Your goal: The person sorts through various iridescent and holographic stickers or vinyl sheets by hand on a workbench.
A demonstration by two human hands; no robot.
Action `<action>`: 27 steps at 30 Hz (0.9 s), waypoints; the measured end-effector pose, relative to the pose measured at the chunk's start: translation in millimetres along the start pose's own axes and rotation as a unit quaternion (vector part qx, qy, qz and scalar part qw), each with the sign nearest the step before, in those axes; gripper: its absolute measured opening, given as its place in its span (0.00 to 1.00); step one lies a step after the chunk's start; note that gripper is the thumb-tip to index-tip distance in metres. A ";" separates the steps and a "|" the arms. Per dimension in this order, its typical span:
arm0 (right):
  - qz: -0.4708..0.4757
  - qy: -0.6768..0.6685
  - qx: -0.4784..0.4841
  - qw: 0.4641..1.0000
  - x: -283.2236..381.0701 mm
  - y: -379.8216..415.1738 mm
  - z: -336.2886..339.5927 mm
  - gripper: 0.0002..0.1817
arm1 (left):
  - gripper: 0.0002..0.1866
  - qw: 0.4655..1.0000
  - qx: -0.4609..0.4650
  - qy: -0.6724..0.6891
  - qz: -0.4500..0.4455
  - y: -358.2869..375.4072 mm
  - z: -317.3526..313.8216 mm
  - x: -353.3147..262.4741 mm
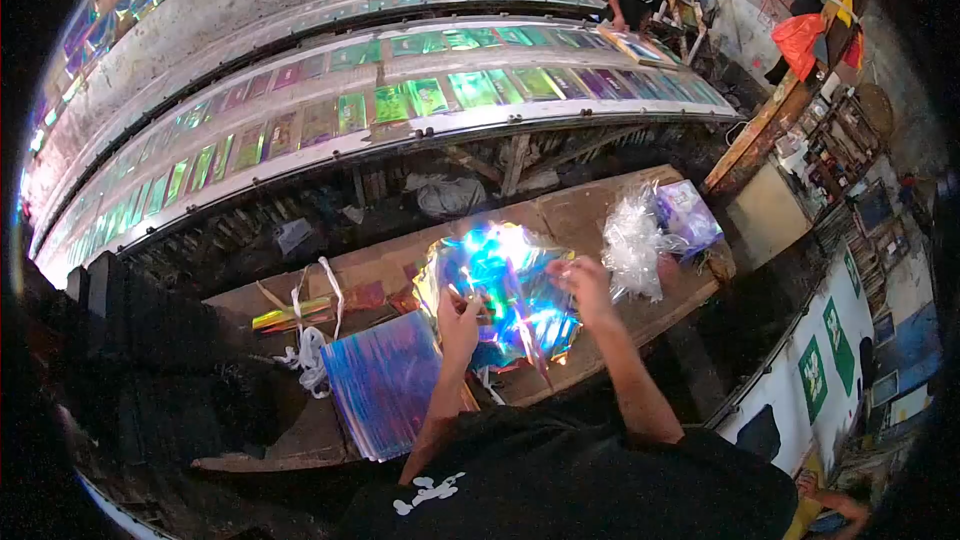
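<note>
A crumpled heap of shiny iridescent film (495, 265) lies on the brown work board (575, 210) in front of me. My left hand (460, 320) is at the heap's left side, its fingers pinched together on a piece of the film. My right hand (585, 285) is over the heap's right edge, fingers drawn together; what they hold, if anything, is too small and blurred to name. Left of my left forearm lies a neat stack of blue-violet iridescent sheets (385, 380).
Clear crinkled plastic (635, 240) and a purple-white box (690, 215) sit at the right. White strips (310, 360) and a rolled film (300, 315) lie left. Beyond, long tables (330, 135) carry rows of sheets; a person (640, 0) works at the far end.
</note>
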State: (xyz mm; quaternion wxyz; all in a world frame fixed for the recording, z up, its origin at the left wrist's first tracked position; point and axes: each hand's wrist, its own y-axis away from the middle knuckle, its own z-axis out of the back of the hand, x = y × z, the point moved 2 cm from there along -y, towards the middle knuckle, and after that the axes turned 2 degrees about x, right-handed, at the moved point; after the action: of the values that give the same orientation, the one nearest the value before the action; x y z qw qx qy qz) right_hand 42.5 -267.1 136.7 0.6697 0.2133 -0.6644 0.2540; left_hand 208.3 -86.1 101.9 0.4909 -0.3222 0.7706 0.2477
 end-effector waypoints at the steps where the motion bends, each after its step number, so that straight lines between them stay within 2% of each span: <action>1: 0.037 0.011 -0.018 0.999 -4.3 -3.1 18.9 0.03 | 0.12 0.998 -0.047 -0.044 -0.022 -7.9 11.5 11.7; 2: -0.037 -0.115 -0.058 0.991 7.6 -1.2 33.9 0.03 | 0.13 0.995 -0.082 -0.052 -0.016 -11.0 16.0 14.4; 3: -0.112 -0.238 -0.096 0.960 27.4 1.7 46.8 0.04 | 0.13 0.994 -0.090 -0.056 -0.019 -23.2 26.4 26.0; 5: -0.113 -0.204 -0.163 0.959 44.3 7.2 84.5 0.05 | 0.15 0.974 -0.130 -0.183 -0.019 -44.6 49.5 68.3; 6: -0.080 -0.251 -0.166 0.950 30.6 3.1 120.4 0.07 | 0.17 0.923 -0.168 -0.324 -0.119 -51.2 55.4 77.8; 7: -0.048 -0.293 -0.175 0.939 15.8 3.4 157.4 0.08 | 0.18 0.844 -0.192 -0.453 -0.214 -54.3 56.4 82.4; 9: -0.026 -0.302 -0.259 0.917 33.4 21.2 202.8 0.11 | 0.21 0.894 -0.154 -0.402 -0.122 -51.5 59.2 98.1; 10: -0.013 -0.318 -0.288 0.903 42.7 28.6 228.9 0.12 | 0.21 0.897 -0.140 -0.406 -0.107 -48.6 65.2 107.9; 11: 0.004 -0.338 -0.313 0.888 51.3 39.1 254.7 0.14 | 0.21 0.873 -0.138 -0.464 -0.055 -51.3 73.2 116.1; 12: 0.014 -0.300 -0.313 0.901 61.6 55.7 279.9 0.14 | 0.22 0.844 -0.134 -0.519 -0.009 -54.4 79.6 122.0; 13: 0.028 -0.263 -0.310 0.913 73.9 69.7 297.7 0.15 | 0.22 0.844 -0.122 -0.523 -0.009 -53.7 78.6 118.2; 16: 0.067 -0.244 -0.376 0.892 109.3 103.9 301.4 0.14 | 0.26 0.845 -0.128 -0.519 -0.032 -51.6 66.3 98.3; 17: 0.070 -0.242 -0.391 0.885 106.6 112.6 308.5 0.14 | 0.27 0.852 -0.150 -0.501 0.012 -54.0 68.4 97.6; 18: 0.062 -0.240 -0.362 0.899 102.4 118.5 314.8 0.15 | 0.27 0.855 -0.173 -0.485 0.056 -55.3 67.7 98.6; 19: 0.054 -0.239 -0.331 0.911 98.0 124.7 317.4 0.15 | 0.27 0.855 -0.160 -0.490 0.054 -54.6 62.5 100.0; 20: 0.038 -0.204 -0.328 0.922 100.4 128.0 306.1 0.13 | 0.27 0.791 -0.210 -0.570 -0.073 -52.6 54.8 93.9; 21: 0.049 -0.195 -0.278 0.939 86.4 131.2 310.5 0.12 | 0.26 0.705 -0.255 -0.630 -0.203 -53.1 42.3 89.3; 22: 0.030 -0.150 -0.291 0.944 78.8 131.5 303.0 0.11 | 0.27 0.712 -0.223 -0.627 -0.222 -49.9 18.4 88.9; 23: 0.006 -0.106 -0.303 0.947 70.2 130.3 290.0 0.11 | 0.28 0.827 -0.116 -0.521 -0.176 -41.2 -20.6 74.2; 24: -0.020 -0.112 -0.297 0.948 61.0 127.1 283.5 0.10 | 0.29 0.910 -0.007 -0.398 -0.117 -30.4 -66.2 66.8; 25: -0.044 -0.119 -0.290 0.949 51.0 122.5 278.6 0.10 | 0.30 0.931 0.123 -0.320 -0.125 -20.3 -104.0 84.0; 26: -0.070 -0.111 -0.278 0.951 36.2 117.9 275.4 0.09 | 0.31 0.931 0.249 -0.234 -0.128 -4.6 -141.8 102.1; 27: -0.094 -0.103 -0.265 0.954 22.8 111.1 274.4 0.09 | 0.30 0.926 0.322 -0.085 0.177 38.1 -204.7 58.9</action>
State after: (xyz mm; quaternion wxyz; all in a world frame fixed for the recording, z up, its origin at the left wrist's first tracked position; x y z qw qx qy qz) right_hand -241.5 -350.2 160.9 0.6512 0.1150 -0.7499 -0.0185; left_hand 39.7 -218.4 131.4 0.5798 0.0172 0.8089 0.0959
